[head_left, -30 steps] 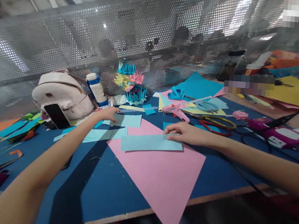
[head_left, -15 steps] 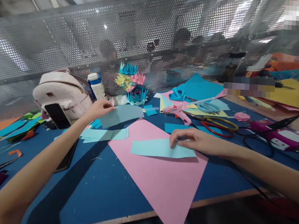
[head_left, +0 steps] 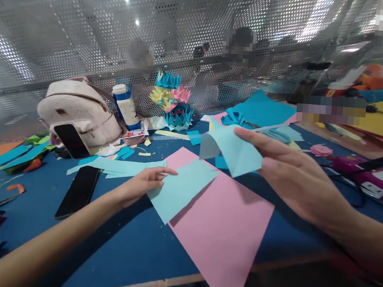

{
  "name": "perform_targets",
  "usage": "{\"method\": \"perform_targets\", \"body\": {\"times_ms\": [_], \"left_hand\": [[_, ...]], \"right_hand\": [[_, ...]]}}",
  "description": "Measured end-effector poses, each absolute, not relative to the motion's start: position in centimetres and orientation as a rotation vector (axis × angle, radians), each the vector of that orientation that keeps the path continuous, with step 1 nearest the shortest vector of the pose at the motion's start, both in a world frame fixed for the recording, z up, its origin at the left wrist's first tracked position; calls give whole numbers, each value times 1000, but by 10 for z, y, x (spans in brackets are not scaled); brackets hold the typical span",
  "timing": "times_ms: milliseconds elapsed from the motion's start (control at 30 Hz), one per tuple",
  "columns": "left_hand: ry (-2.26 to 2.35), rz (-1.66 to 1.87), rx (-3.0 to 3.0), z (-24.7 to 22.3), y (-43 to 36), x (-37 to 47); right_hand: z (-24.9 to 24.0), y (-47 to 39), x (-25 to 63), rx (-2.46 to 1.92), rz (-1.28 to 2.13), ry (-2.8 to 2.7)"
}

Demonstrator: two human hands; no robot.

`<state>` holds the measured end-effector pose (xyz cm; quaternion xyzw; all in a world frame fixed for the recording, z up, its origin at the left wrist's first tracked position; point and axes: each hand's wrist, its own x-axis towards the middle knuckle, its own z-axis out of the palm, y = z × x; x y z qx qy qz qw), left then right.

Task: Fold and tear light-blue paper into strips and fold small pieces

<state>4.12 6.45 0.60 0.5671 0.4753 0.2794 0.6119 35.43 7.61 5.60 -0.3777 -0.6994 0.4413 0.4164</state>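
On the blue-topped desk (head_left: 112, 261) lies a large pink paper sheet (head_left: 224, 234), one corner overhanging the near edge. Over its far-left side, the left hand (head_left: 148, 181), nearly closed, pinches a pale-blue rectangular paper piece (head_left: 184, 189) by its edge. Above the desk the right hand (head_left: 294, 180), closed at the tips, grips a bent pale-blue paper strip (head_left: 239, 149); light edge pressure should keep both uncreased

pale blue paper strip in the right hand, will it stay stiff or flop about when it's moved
Probably floppy: the pale blue paper strip bends over, its far end drooping away from the right hand. It is likely very light, since it looks like thin paper held by the fingers at its edge. It may crease easily if pushed, given that bend.
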Motion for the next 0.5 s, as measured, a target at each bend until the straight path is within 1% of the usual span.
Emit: {"method": "perform_targets", "body": {"times_ms": [33,100,233,300,367,433,500], "left_hand": [[1096,621,1323,5,62,43],[1123,601,1366,3,60,44],[1157,643,1381,3,60,46],[1176,615,1410,2,62,47],[1212,581,1483,-1,64,49],[1206,575,1560,-6,66,50],[1158,597,1619,-11,67,50]], "right_hand": [[52,72,350,-955,1113,-1791],[38,64,341,-1008,1269,-1856],[8,48,324,-879,1993,-1826],[3,40,317,-871,2207,-1734],[8,35,312,-891,2332,-1767],[19,35,307,-834,2410,-1940],[32,42,302,-747,2346,-2176]]}}
